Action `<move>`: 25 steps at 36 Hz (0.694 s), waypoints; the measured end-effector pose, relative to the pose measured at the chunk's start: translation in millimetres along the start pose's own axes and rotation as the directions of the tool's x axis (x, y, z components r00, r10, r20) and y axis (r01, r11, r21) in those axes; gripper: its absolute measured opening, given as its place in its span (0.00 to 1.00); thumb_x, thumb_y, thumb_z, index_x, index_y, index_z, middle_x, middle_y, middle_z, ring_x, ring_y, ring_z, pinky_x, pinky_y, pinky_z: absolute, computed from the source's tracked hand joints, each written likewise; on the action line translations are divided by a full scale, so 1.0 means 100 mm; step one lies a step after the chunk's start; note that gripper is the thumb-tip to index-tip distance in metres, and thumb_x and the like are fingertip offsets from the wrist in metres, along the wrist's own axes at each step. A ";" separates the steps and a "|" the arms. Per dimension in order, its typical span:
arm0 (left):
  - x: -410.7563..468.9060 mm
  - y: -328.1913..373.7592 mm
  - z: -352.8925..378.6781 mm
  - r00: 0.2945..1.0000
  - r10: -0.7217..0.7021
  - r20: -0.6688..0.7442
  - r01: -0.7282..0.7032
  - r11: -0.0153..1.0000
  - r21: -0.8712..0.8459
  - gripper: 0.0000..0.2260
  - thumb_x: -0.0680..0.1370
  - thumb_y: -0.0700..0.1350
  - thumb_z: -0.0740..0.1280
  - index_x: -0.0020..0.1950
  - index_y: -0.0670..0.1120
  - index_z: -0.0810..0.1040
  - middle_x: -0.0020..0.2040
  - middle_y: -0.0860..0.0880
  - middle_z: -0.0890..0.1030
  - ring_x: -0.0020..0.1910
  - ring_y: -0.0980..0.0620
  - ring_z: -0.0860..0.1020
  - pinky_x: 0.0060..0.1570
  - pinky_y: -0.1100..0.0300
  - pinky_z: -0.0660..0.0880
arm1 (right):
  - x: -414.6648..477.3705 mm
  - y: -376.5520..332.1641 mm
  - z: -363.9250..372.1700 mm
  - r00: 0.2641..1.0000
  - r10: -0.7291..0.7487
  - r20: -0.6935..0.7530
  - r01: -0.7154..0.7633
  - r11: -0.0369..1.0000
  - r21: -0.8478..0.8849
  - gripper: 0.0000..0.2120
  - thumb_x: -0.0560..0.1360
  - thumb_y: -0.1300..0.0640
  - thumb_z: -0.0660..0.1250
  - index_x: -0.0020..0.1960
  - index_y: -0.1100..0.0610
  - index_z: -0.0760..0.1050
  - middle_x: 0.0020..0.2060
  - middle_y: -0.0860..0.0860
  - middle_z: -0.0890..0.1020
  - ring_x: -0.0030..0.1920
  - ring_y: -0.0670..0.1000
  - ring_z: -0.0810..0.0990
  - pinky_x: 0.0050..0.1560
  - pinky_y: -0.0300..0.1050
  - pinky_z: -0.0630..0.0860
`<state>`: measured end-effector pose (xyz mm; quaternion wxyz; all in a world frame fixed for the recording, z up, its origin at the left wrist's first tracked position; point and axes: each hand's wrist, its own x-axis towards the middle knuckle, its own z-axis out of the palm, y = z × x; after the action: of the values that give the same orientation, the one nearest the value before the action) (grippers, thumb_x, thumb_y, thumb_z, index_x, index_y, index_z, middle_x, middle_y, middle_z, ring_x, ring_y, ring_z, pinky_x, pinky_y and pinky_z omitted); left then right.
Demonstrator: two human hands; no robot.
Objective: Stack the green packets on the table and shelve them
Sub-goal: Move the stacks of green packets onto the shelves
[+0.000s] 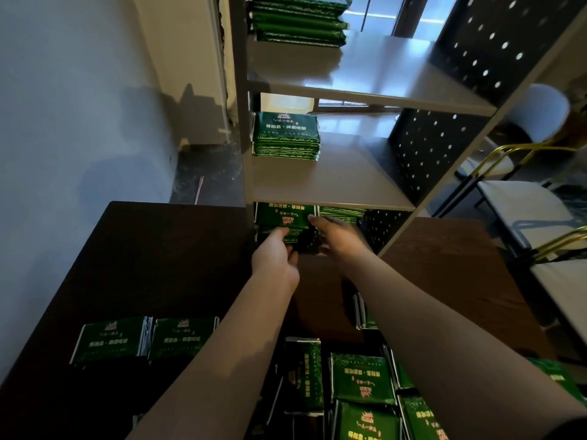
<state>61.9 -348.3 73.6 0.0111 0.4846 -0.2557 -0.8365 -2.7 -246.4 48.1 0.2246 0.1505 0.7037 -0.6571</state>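
Loose green packets (pixel 362 376) litter the dark table (pixel 143 249) at 6 o'clock. At 12, left hand (pixel 274 254) and right hand (pixel 338 236) both grip a packet stack (pixel 282 215) inside the grey shelf (pixel 333 182), lowest bay; white wall (pixel 79 90) at 9.

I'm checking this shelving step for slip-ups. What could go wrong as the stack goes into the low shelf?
1. The stack held between the left hand and right hand is loose packets and might fan out.
2. It could catch the shelf board close above, or nudge the neighbouring pile beside it.
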 end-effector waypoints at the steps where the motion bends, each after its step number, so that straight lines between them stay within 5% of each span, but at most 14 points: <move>1: -0.01 -0.02 0.00 1.000 -0.005 0.000 0.005 0.999 0.031 0.20 0.77 0.38 0.70 0.69 0.44 0.73 0.63 0.41 0.76 0.63 0.45 0.76 0.64 0.51 0.74 | -0.04 0.00 -0.02 1.000 0.003 0.014 -0.003 1.000 -0.010 0.23 0.76 0.50 0.72 0.67 0.59 0.73 0.57 0.54 0.82 0.51 0.50 0.81 0.36 0.38 0.75; 5: -0.03 -0.23 0.02 0.998 -0.042 0.044 0.032 0.980 0.194 0.13 0.78 0.37 0.69 0.62 0.41 0.75 0.60 0.42 0.76 0.60 0.47 0.76 0.62 0.53 0.73 | -0.17 0.11 -0.20 0.998 0.055 0.028 -0.052 0.994 -0.099 0.32 0.67 0.44 0.77 0.65 0.57 0.75 0.57 0.54 0.82 0.56 0.54 0.81 0.59 0.53 0.78; 8: -0.02 -0.46 0.07 0.991 -0.094 0.091 0.060 0.943 0.327 0.09 0.79 0.37 0.67 0.57 0.44 0.74 0.51 0.44 0.76 0.55 0.48 0.74 0.57 0.56 0.72 | -0.21 0.23 -0.45 0.992 0.095 0.079 -0.083 0.987 -0.135 0.33 0.62 0.43 0.79 0.61 0.59 0.78 0.54 0.58 0.84 0.56 0.59 0.83 0.62 0.57 0.77; 12: -0.05 -0.74 0.14 0.974 -0.169 0.151 0.064 0.843 0.534 0.04 0.77 0.38 0.68 0.52 0.44 0.77 0.53 0.43 0.80 0.49 0.48 0.77 0.46 0.56 0.72 | -0.33 0.29 -0.81 0.995 0.096 0.022 -0.091 0.981 -0.174 0.21 0.73 0.52 0.74 0.60 0.65 0.78 0.51 0.61 0.84 0.53 0.59 0.83 0.56 0.49 0.78; 16: -0.02 -1.05 0.25 0.972 -0.169 0.162 0.012 0.730 0.684 0.05 0.75 0.38 0.69 0.49 0.44 0.79 0.54 0.42 0.80 0.52 0.45 0.77 0.51 0.54 0.72 | -0.26 0.35 -1.24 0.982 0.175 -0.071 -0.185 0.966 -0.179 0.07 0.78 0.58 0.69 0.51 0.63 0.79 0.44 0.56 0.82 0.39 0.48 0.79 0.32 0.35 0.74; 18: -0.05 -1.15 0.29 0.976 -0.160 0.151 -0.004 0.672 0.740 0.03 0.76 0.37 0.68 0.46 0.44 0.77 0.48 0.43 0.78 0.46 0.47 0.75 0.51 0.55 0.71 | -0.22 0.40 -1.41 0.974 0.165 -0.156 -0.203 0.940 -0.274 0.12 0.75 0.57 0.73 0.55 0.64 0.81 0.47 0.56 0.83 0.38 0.47 0.78 0.31 0.37 0.72; 21: 0.03 -1.35 0.35 0.981 -0.153 0.121 -0.010 0.581 0.814 0.04 0.77 0.38 0.69 0.51 0.40 0.77 0.42 0.45 0.73 0.38 0.50 0.71 0.45 0.57 0.71 | -0.13 0.48 -1.69 0.950 0.176 -0.257 -0.256 0.911 -0.324 0.26 0.72 0.59 0.76 0.67 0.65 0.74 0.59 0.59 0.81 0.54 0.52 0.80 0.47 0.41 0.78; 23: 0.04 -1.42 0.37 0.978 -0.172 0.120 -0.005 0.554 0.832 0.03 0.78 0.37 0.68 0.50 0.40 0.77 0.40 0.45 0.72 0.37 0.51 0.70 0.34 0.60 0.72 | -0.10 0.53 -1.80 0.940 0.207 -0.270 -0.291 0.902 -0.319 0.33 0.71 0.58 0.77 0.72 0.64 0.68 0.65 0.60 0.76 0.63 0.57 0.77 0.59 0.47 0.76; 25: 0.08 -1.52 0.39 0.977 -0.188 0.102 0.017 0.542 0.840 0.02 0.79 0.36 0.66 0.47 0.40 0.76 0.39 0.46 0.72 0.35 0.52 0.69 0.22 0.62 0.71 | -0.08 0.61 -1.90 0.929 0.255 -0.269 -0.337 0.885 -0.322 0.36 0.70 0.57 0.78 0.73 0.63 0.66 0.66 0.60 0.75 0.63 0.59 0.77 0.59 0.50 0.76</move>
<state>60.9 -202.4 16.6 -0.2925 0.3680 -0.5930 -0.6537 12.2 -51.7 6.4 0.2677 0.2840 0.8015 -0.4530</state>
